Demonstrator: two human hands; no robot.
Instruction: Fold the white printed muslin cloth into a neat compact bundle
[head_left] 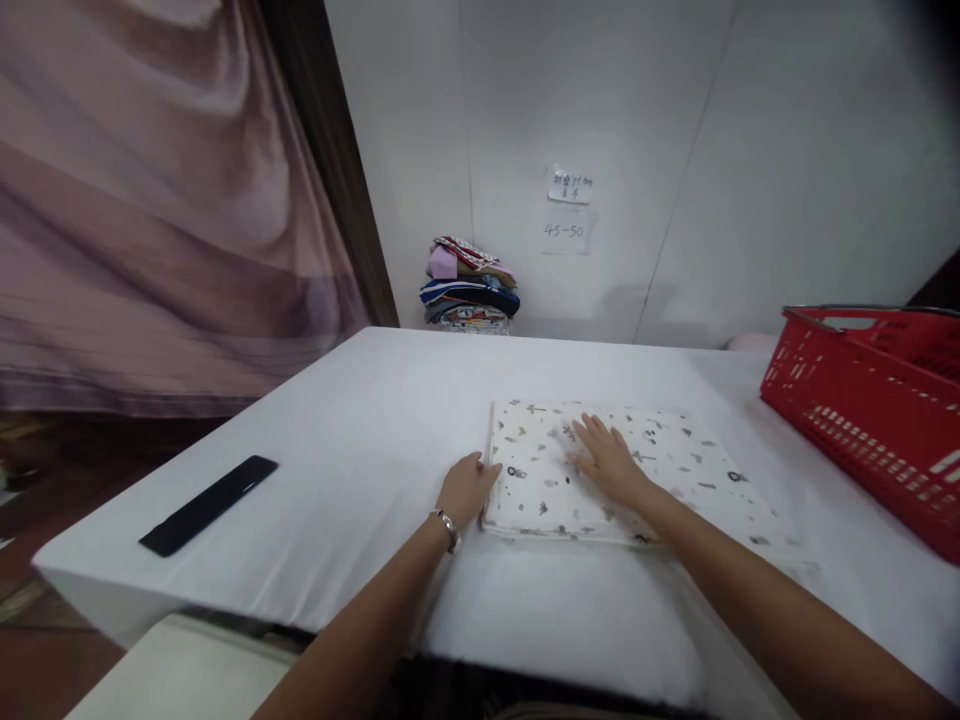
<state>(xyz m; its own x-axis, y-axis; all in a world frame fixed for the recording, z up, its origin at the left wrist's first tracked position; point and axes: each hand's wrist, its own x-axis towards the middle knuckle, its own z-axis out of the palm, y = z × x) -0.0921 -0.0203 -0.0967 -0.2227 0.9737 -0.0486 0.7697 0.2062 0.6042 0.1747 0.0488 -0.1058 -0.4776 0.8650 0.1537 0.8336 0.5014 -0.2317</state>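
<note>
A folded white cloth (547, 480) with small brown, grey and tan printed figures lies flat on the white-covered table (360, 430). My right hand (607, 462) rests palm down on top of it, fingers spread, holding nothing. At the cloth's left edge is my left hand (466, 488), with a silver bracelet at the wrist. Its thumb touches the edge and stands apart from the slightly bent fingers. Part of the cloth's near right side is hidden under my right forearm.
A long black flat strip (210, 505) lies on the table's left part. On the right stands a red plastic basket (862, 410). Behind the table, a stack of folded fabrics (470, 290) is by the wall. A pinkish curtain (165, 220) hangs at left.
</note>
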